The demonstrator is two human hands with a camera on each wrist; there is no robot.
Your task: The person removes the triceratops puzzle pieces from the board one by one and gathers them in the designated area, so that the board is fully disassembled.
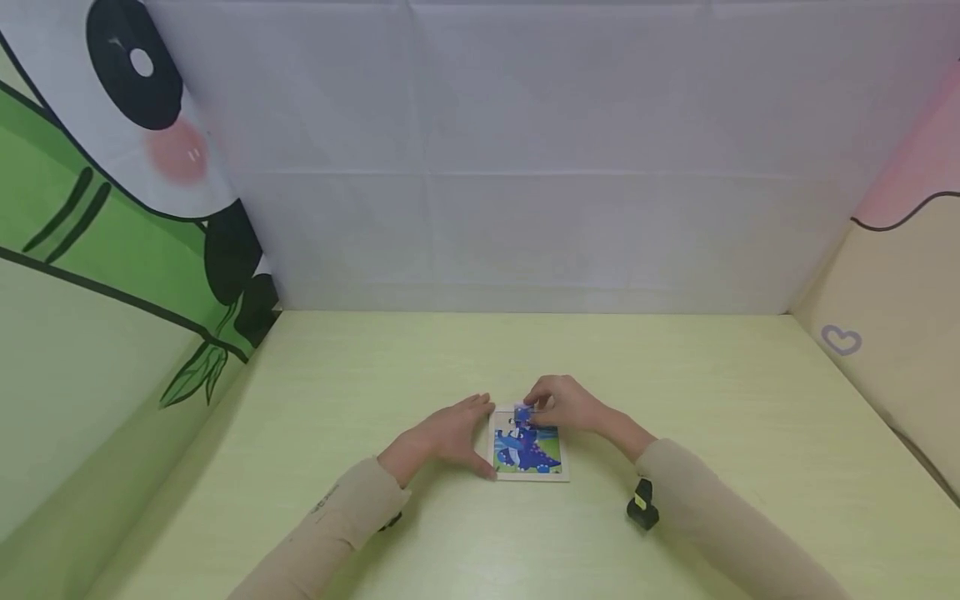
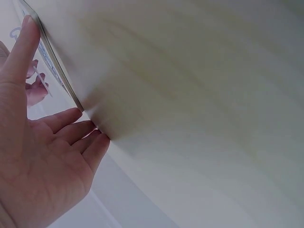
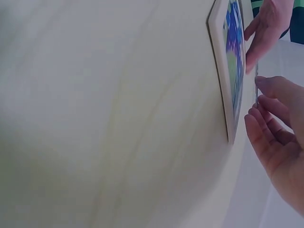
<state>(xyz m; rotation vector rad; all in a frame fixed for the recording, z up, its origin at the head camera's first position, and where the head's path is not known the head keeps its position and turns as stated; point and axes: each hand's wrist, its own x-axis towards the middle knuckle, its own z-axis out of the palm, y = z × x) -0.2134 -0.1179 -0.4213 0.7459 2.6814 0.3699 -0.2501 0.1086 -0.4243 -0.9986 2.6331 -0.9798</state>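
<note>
On the table lies a small square jigsaw puzzle board (image 1: 529,478) with a pale rim and a blue dinosaur picture. My left hand (image 1: 453,431) spans its left side, thumb at the lower corner and fingertips by the upper one; in the left wrist view those fingers (image 2: 66,121) look fairly straight. A blue puzzle piece (image 1: 523,412) is pinched between the thumb and fingers of my right hand (image 1: 567,404), over the board's upper part. The right wrist view shows this thin piece edge-on, raised off the board, beside the right hand (image 3: 280,118).
The pale yellow table (image 1: 480,542) surrounds the board. A white wall (image 1: 480,167) stands behind it, with cartoon-printed panels at left (image 1: 135,275) and right (image 1: 892,317). A dark wrist device (image 1: 642,504) hangs below the right sleeve.
</note>
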